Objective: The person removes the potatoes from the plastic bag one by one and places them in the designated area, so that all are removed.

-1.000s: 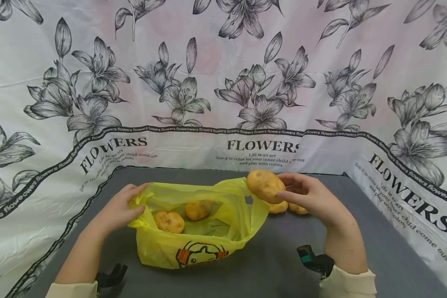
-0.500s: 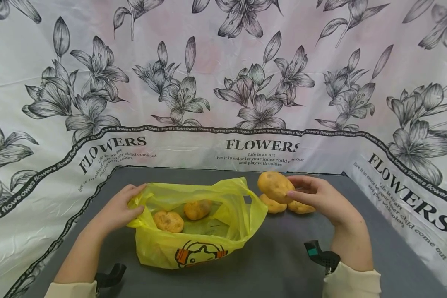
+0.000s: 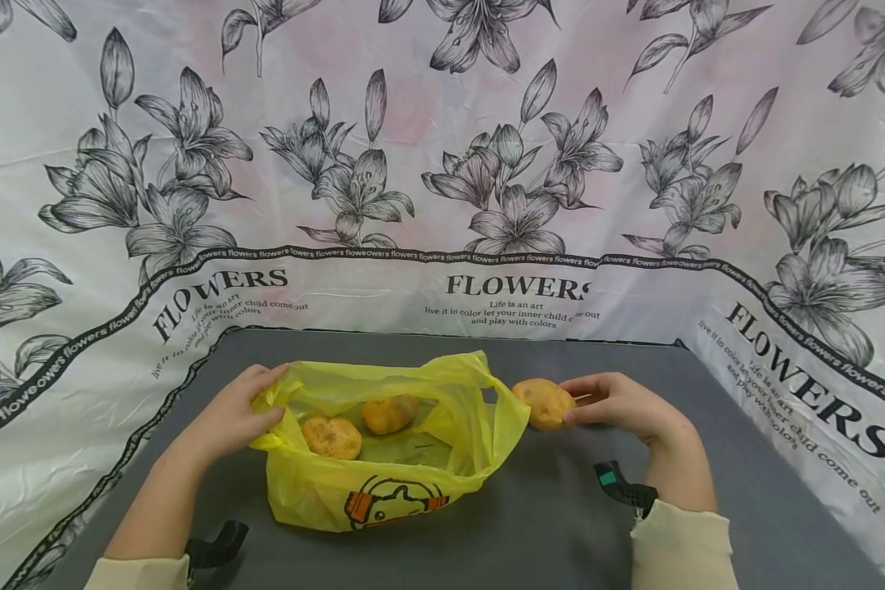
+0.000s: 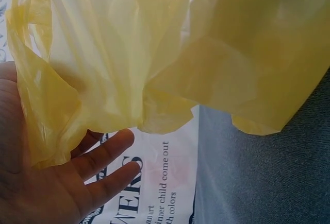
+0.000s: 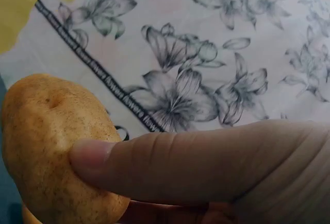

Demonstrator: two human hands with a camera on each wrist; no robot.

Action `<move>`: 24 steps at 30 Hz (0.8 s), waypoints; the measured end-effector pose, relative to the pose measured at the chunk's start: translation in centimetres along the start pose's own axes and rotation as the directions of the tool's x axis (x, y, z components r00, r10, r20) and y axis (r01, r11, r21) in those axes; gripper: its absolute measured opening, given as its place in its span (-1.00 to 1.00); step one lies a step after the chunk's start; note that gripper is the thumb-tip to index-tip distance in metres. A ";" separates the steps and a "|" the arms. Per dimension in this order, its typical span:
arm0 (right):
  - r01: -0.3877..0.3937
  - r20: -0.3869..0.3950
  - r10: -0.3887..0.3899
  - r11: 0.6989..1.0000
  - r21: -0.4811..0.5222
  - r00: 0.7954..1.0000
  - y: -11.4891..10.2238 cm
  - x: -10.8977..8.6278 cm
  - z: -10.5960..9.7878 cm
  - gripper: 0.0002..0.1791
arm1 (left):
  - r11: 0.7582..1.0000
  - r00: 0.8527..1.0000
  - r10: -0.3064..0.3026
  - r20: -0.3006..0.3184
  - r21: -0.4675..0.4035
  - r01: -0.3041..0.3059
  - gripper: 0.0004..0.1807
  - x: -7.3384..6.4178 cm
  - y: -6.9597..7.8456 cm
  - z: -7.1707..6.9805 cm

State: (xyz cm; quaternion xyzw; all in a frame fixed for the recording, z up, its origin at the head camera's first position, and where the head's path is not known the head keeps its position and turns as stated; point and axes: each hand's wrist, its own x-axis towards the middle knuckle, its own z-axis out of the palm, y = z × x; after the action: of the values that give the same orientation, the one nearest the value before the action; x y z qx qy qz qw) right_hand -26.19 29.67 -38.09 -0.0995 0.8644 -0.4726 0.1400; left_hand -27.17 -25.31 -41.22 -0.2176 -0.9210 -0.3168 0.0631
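A yellow plastic bag (image 3: 406,500) with a cartoon print on its front sits with its mouth spread on the grey table. Two potatoes lie inside it, one potato (image 3: 331,437) at the left and another potato (image 3: 388,415) behind it. My left hand (image 3: 238,411) holds the left edge of the bag's mouth between thumb and fingers; in the left wrist view the film (image 4: 46,95) hangs across that hand. Just right of the bag, my right hand (image 3: 623,406) grips a third potato (image 5: 56,147), thumb pressed on its near side. That potato is low over the table; contact cannot be told.
Beneath the held potato, a sliver of another potato (image 5: 28,217) shows in the right wrist view. A white flower-printed cloth (image 3: 516,303) rises behind and beside the grey table (image 3: 531,524). Each wrist carries a black camera mount (image 3: 623,487).
My right hand has moved the potato rightward from the bag's right rim, then down toward the table, covering the potatoes lying there. The left hand stays on the bag's edge.
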 end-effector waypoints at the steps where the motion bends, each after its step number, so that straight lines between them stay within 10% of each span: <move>1: -0.007 0.000 0.007 1.000 -0.009 1.000 0.3 0.2 0.0 -0.32 | 1.000 1.000 -0.001 0.001 0.000 0.001 -0.30 0.0 0.0 0.0; 24: -0.130 0.019 0.134 0.981 -0.143 0.991 1.9 1.1 0.9 -0.47 | 1.000 1.000 0.000 0.015 -0.001 0.000 -0.30 0.1 -0.1 0.2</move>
State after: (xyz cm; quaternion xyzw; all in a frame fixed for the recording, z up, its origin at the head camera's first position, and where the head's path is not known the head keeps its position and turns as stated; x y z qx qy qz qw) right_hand -27.02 29.69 -40.32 -0.0585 0.8983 -0.3984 0.1758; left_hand -27.30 -25.21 -41.42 -0.2199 -0.9213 -0.3157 0.0559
